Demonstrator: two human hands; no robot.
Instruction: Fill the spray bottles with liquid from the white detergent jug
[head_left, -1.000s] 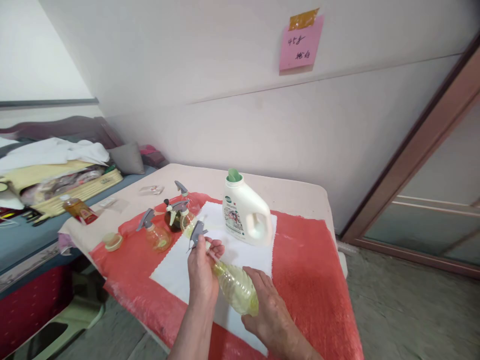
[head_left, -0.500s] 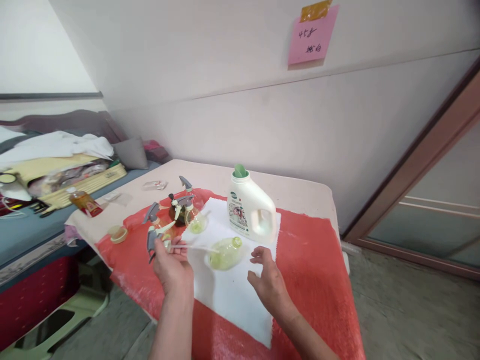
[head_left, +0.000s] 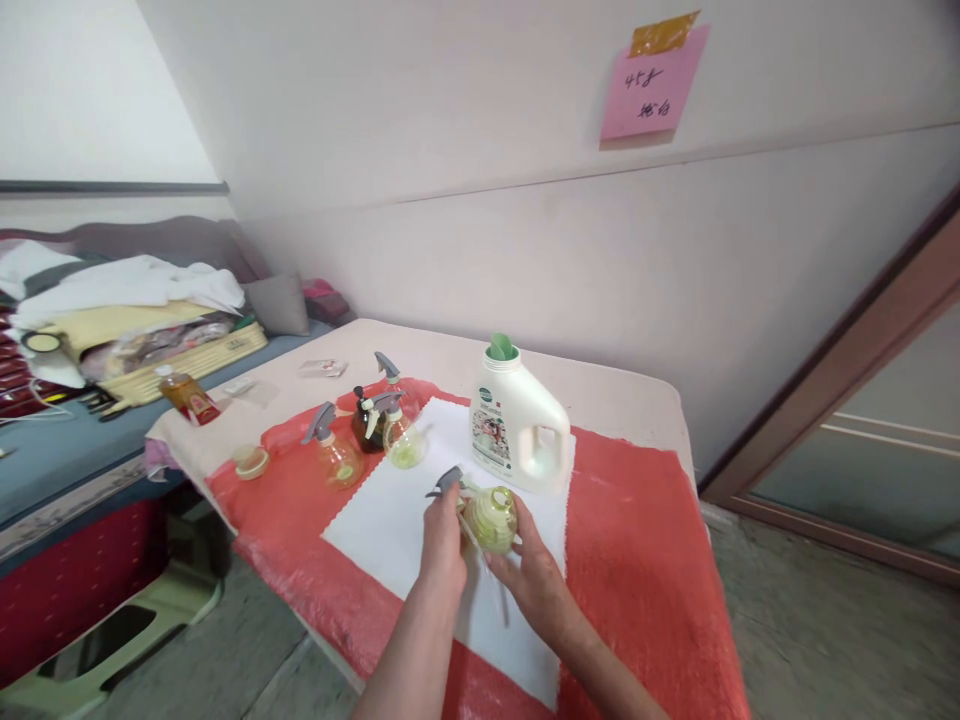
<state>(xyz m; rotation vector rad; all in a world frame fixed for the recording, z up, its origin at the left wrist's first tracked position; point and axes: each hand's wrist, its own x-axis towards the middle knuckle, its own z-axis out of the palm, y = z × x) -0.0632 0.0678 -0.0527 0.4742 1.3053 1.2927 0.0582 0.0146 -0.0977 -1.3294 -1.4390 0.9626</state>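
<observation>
Currently: right hand (head_left: 529,575) closed round bottle (head_left: 491,518), held just above white cloth (head_left: 390,520). Left hand (head_left: 442,535) pinches grey sprayer (head_left: 448,481) at bottle's upper left, close beside it.

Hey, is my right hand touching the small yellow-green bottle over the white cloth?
Touching. The head view shows the right hand cupping the small yellow-green bottle, with its fingers pressed against the bottle's near side.

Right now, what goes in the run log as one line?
left hand grip: grey spray head | right hand grip: yellowish bottle | head beside bottle top | below: white cloth | behind: detergent jug
</observation>
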